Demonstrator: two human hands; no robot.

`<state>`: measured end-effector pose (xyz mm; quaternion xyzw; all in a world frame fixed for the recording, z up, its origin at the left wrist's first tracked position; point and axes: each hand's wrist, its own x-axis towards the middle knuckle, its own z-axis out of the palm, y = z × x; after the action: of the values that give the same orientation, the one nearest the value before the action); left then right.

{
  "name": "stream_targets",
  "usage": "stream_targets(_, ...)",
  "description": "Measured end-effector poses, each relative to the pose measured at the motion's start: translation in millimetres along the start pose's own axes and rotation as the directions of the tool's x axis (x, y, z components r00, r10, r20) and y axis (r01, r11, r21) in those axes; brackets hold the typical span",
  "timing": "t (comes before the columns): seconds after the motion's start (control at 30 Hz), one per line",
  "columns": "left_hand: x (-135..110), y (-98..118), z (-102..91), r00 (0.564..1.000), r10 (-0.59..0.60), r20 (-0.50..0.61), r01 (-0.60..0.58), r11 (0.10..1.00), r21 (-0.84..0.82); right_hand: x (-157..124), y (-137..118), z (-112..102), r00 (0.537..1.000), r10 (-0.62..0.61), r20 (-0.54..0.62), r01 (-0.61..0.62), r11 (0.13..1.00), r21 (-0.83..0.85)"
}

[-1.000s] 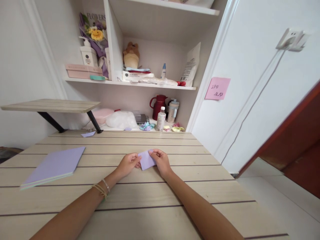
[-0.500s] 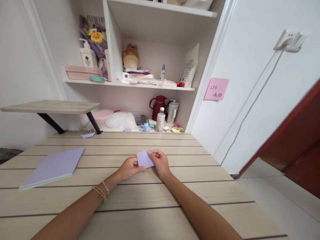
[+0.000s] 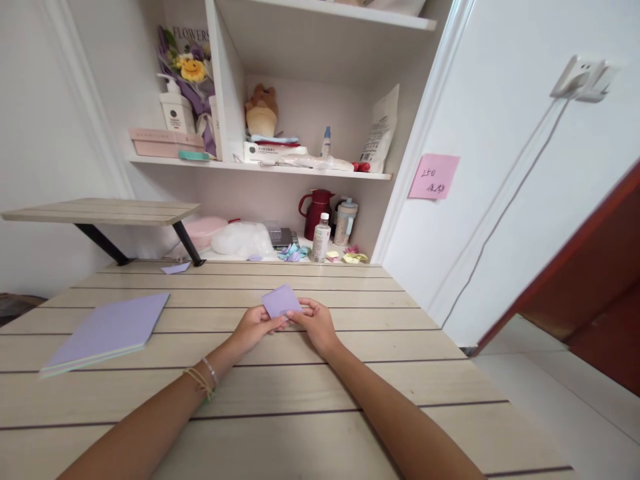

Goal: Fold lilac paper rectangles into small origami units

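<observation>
Over the middle of the slatted table, a small folded piece of purple paper (image 3: 281,300) is held between both hands. My left hand (image 3: 254,327) is closed on its lower left edge, thumb in front. My right hand (image 3: 317,325) pinches the lower right part, its thumb and fingers close to the left thumb. The fingers behind the paper are partly hidden. To the left lies a stack of purple and pale paper sheets (image 3: 113,327), and a small purple paper scrap (image 3: 175,268) sits farther back.
A small raised wooden stand (image 3: 100,211) on black legs is at the back left. Along the back shelf are a plastic bottle (image 3: 321,239), a red jug (image 3: 316,212), a tumbler (image 3: 345,223), a plastic bag (image 3: 243,240) and folded paper pieces (image 3: 294,253). A pink note (image 3: 434,177) hangs on the wall.
The purple paper has turned and shifted slightly up and left. My right hand's grip has moved from the paper's top right to its lower edge, nearer my left thumb.
</observation>
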<state>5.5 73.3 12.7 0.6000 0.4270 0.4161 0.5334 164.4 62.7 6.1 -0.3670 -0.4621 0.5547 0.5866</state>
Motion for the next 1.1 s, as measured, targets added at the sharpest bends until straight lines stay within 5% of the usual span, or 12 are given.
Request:
stream_targets(0.37, -1, 3, 0.6, 1.0, 0.0, 0.01, 0.001, 1.0, -0.031, 3, 6, 2, 0.999, 0.007, -0.035, -0.006, 1.0, 0.015)
stream_targets(0.5, 0, 2, -1.3, 0.998, 0.011, -0.065, -0.016, 0.997, -0.073, 2, 6, 1, 0.998, -0.014, -0.059, 0.013, 1.0, -0.023)
stream_targets(0.7, 2, 0, -6.5, 0.971, 0.078, -0.226, -0.114, 0.982, -0.15, -3, 7, 1, 0.983, 0.006, 0.183, 0.046, 0.96, -0.275)
stream_targets(0.97, 1, 2, -3.2, 0.999, 0.036, -0.031, -0.042, 0.978, -0.206, -2, 3, 1, 0.984, 0.02, 0.179, 0.026, 0.968, -0.251)
stream_targets(1.1, 2, 0, -4.8, 0.999, 0.025, 0.046, -0.016, 0.98, -0.198, 0, -2, -2, 1.0, 0.02, 0.017, -0.019, 0.996, -0.088)
